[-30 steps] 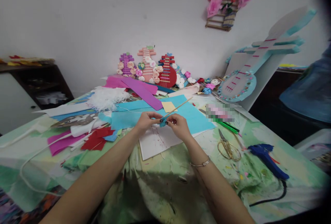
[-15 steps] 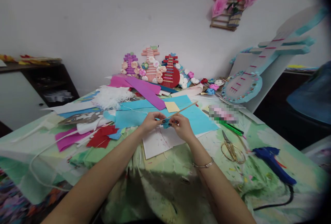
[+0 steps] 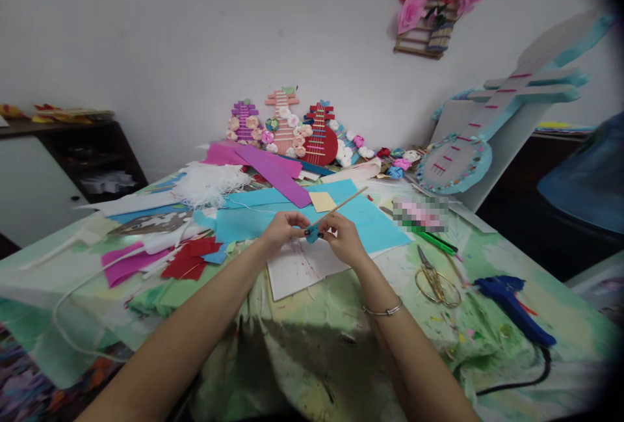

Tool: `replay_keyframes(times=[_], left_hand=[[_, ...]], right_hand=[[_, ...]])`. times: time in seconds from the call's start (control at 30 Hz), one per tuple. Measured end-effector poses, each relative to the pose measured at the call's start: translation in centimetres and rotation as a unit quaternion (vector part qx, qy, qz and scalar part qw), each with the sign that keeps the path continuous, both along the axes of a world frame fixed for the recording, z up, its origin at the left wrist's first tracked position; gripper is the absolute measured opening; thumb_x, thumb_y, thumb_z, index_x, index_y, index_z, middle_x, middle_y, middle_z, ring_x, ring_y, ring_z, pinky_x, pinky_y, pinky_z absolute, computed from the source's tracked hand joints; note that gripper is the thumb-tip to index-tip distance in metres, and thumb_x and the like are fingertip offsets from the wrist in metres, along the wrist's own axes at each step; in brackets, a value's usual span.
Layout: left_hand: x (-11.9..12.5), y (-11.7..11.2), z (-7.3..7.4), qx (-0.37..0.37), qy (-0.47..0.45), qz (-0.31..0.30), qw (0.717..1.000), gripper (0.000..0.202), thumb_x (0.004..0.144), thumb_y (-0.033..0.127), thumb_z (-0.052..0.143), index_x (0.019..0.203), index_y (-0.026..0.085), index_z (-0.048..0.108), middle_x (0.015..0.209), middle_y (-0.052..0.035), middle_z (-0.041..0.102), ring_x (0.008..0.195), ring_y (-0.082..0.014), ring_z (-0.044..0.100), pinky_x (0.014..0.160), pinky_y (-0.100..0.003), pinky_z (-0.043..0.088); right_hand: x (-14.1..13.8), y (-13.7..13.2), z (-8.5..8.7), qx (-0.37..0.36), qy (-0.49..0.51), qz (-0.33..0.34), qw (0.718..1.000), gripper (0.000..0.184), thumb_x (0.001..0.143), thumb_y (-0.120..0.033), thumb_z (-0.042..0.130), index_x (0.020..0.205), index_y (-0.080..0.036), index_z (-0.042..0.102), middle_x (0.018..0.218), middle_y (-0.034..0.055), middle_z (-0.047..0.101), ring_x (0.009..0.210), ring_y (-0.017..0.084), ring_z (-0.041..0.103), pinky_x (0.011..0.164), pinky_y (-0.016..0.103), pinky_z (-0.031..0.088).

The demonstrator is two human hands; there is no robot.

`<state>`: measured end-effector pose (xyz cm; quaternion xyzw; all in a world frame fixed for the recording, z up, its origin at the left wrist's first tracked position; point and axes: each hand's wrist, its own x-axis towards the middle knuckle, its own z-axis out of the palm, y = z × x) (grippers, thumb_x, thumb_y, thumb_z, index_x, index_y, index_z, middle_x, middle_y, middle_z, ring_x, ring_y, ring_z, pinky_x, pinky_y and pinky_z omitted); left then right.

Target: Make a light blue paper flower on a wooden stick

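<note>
GRIP: our left hand (image 3: 284, 227) and right hand (image 3: 343, 237) pinch the blue piece (image 3: 312, 233) | LOCATION: we hold it above the white board (image 3: 291, 274) | CHANGE: the stick (image 3: 347, 202) slopes slightly steeper than before

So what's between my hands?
Between left hand and right hand, the head view shows a small blue piece at the near end of a thin stick.

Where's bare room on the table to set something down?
Tablecloth shows bare between the green pen and the blue glue gun, with a narrower patch between the scissors and the bracelet. Crowded: the left, with red paper and white shreds, and the middle, where left hand and right hand pinch a blue scrap.
</note>
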<state>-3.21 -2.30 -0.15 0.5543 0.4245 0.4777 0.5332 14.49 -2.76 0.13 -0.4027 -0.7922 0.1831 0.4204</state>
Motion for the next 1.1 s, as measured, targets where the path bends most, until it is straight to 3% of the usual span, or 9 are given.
replay_keyframes(times=[0.23,0.4,0.63,0.87,1.1], left_hand=[[-0.04,-0.04,-0.07,-0.002,-0.010,-0.011,1.000,0.024,0.042,0.016,0.076,0.062,0.013,0.063,0.058,-0.0002,0.063,0.049,-0.0093,0.051,0.049,-0.021,0.035],[-0.15,0.12,-0.45,0.002,-0.011,-0.006,1.000,0.026,0.042,0.018,0.078,0.062,0.012,0.062,0.057,0.0008,0.061,0.049,-0.0087,0.051,0.049,-0.021,0.035],[-0.02,0.17,-0.58,0.009,-0.005,-0.023,1.000,0.025,0.041,0.015,0.076,0.060,0.011,0.060,0.058,-0.0011,0.062,0.052,-0.0102,0.055,0.051,-0.021,0.040],[0.06,0.22,-0.62,0.018,0.026,-0.017,0.999,0.026,0.041,0.018,0.077,0.061,0.012,0.061,0.058,-0.0019,0.064,0.054,-0.0139,0.059,0.053,-0.024,0.044],[0.34,0.02,-0.43,0.134,0.118,0.058,0.982,0.020,0.048,0.023,0.077,0.061,0.014,0.067,0.062,-0.0028,0.067,0.059,-0.0140,0.057,0.059,-0.025,0.042]], right_hand=[[0.10,0.18,-0.14,0.010,0.005,0.010,1.000,0.012,0.067,-0.006,0.059,0.066,-0.018,0.061,0.072,0.0005,0.055,0.068,0.012,0.048,0.062,0.024,0.036],[0.13,-0.11,0.16,0.023,0.050,0.013,0.998,0.003,0.070,-0.018,0.063,0.073,-0.018,0.064,0.069,-0.0003,0.056,0.064,0.011,0.046,0.060,0.024,0.036],[0.19,-0.18,0.22,-0.015,0.144,-0.007,0.989,0.016,0.071,-0.032,0.063,0.076,-0.017,0.063,0.066,-0.0001,0.059,0.058,0.010,0.043,0.056,0.023,0.036],[0.32,-0.34,0.63,-0.021,0.159,-0.015,0.987,0.011,0.069,-0.028,0.062,0.065,-0.018,0.062,0.060,-0.0005,0.060,0.058,0.011,0.046,0.057,0.024,0.036],[0.47,0.09,0.22,-0.011,0.169,-0.053,0.984,0.012,0.069,-0.030,0.063,0.066,-0.018,0.065,0.061,-0.0001,0.062,0.059,0.012,0.049,0.059,0.025,0.036]])
